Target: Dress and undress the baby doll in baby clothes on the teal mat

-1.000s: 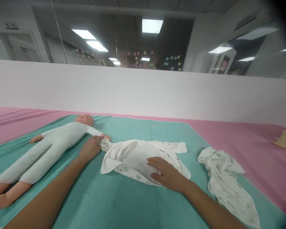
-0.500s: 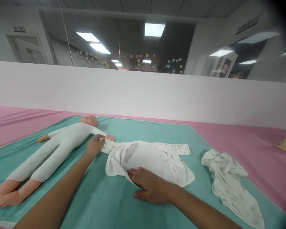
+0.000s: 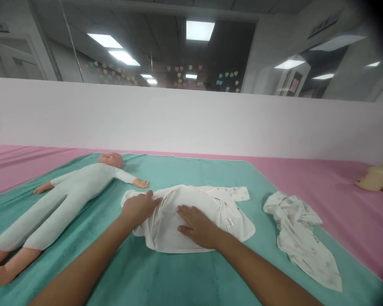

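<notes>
A white baby shirt (image 3: 175,238) lies spread on the green sheet, its patterned right-side sleeve stretched outward and a small tag near its lower right. My left hand (image 3: 139,209) is at the shirt's left side near the sleeve, thumb and fingers closed together on the fabric; the exact pinch is partly hidden. Flat on the middle of the shirt rests my right hand (image 3: 199,227), fingers extended. Left of the shirt a baby doll (image 3: 79,187) in a pale bodysuit lies on its back, one arm reaching toward the shirt.
To the right lies a crumpled patterned white garment (image 3: 303,238). The green sheet (image 3: 166,278) covers a pink surface (image 3: 322,182). A yellowish object (image 3: 375,177) sits at the far right edge. Behind runs a low white wall (image 3: 178,119) with glass above.
My left hand has moved from the sleeve end inward onto the shirt's left side. My right hand has shifted up to the shirt's middle. The front lower edge now lies spread nearer me.
</notes>
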### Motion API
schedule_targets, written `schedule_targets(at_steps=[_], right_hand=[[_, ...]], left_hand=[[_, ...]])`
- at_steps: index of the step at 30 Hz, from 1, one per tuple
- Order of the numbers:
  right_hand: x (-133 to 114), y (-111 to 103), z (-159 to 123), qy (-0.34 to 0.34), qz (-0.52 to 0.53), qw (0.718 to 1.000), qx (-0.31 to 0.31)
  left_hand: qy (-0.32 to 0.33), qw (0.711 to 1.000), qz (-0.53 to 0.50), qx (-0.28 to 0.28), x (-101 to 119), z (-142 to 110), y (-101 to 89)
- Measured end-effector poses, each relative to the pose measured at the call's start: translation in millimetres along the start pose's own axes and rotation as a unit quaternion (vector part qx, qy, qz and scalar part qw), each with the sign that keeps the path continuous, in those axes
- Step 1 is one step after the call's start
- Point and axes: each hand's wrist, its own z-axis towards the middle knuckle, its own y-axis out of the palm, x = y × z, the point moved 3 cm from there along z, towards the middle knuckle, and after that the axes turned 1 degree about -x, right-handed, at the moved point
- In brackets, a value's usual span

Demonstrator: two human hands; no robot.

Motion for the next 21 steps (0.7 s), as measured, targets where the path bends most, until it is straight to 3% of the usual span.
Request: schedule_targets(at_steps=[4,11,13,17,19,21], right_hand=[[24,5,19,0.054,-0.073,0.995,0.039],[63,-2,70,0.160,-0.121,0.976,0.080],[69,-4,77,0.170,-0.134,0.972,0.087],[72,-5,77,0.186,-0.153,0.964,0.108],[73,-5,73,0.193,-0.150,0.964,0.103],[74,-5,67,0.199,-0.139,0.966,0.089]], left_hand=[[0.034,0.994,-0.104,-0.026,3,3,2.2],[-0.014,0.958,-0.279,0.072,-4,6,-24.8],[-0.023,0.966,-0.251,0.059,-12,6,-25.4],[-0.040,0.998,-0.044,-0.012,-23,5,-13.9],[-0.015,0.999,0.034,0.016,-19,2,-10.9],[0.051,0.991,0.078,0.092,-7,-1,-10.8]])
